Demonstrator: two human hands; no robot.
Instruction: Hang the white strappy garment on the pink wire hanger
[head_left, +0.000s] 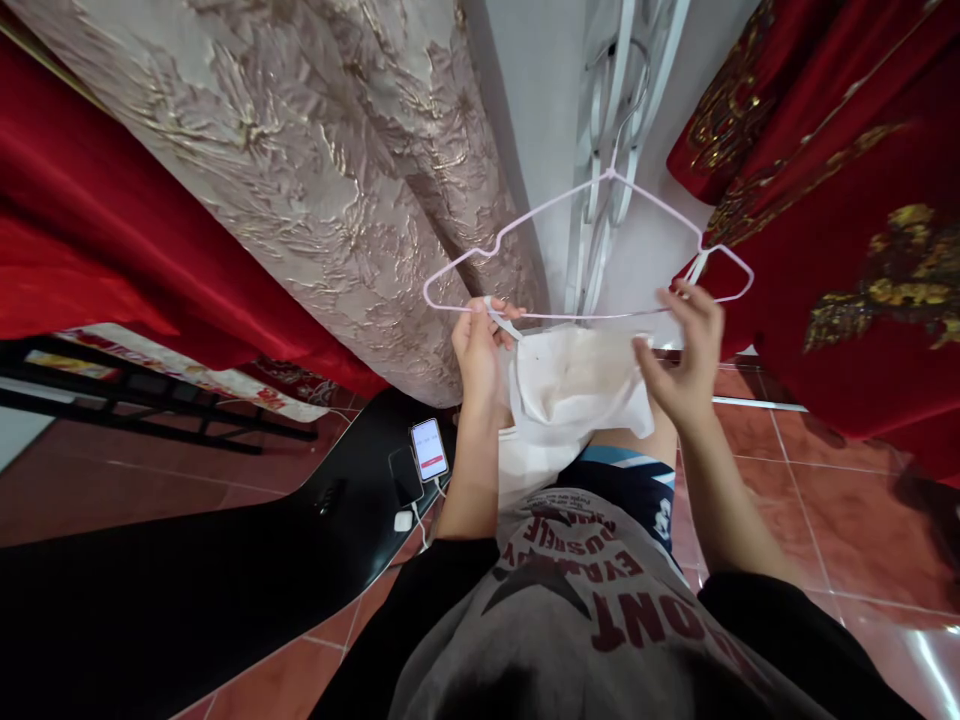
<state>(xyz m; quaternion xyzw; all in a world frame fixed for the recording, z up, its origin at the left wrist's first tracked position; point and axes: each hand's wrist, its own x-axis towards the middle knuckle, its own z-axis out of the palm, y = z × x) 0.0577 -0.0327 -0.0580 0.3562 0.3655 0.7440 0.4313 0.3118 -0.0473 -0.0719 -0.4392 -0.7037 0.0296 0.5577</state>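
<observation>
A thin white wire hanger (525,215) hangs in front of me with its hook up near a white rack. A white garment (574,385) with narrow straps droops below the hanger's bottom bar. My left hand (478,345) is closed, pinching one strap of the garment against the left part of the bar. My right hand (686,350) has its fingers curled round the garment's right edge, close to the other strap at the hanger's right shoulder.
A beige embroidered cloth (322,170) hangs at the left and red gold-embroidered cloth (847,220) at the right. A black table (225,560) at the lower left carries a lit phone (429,449) on a charging cable. The floor has red tiles (810,510).
</observation>
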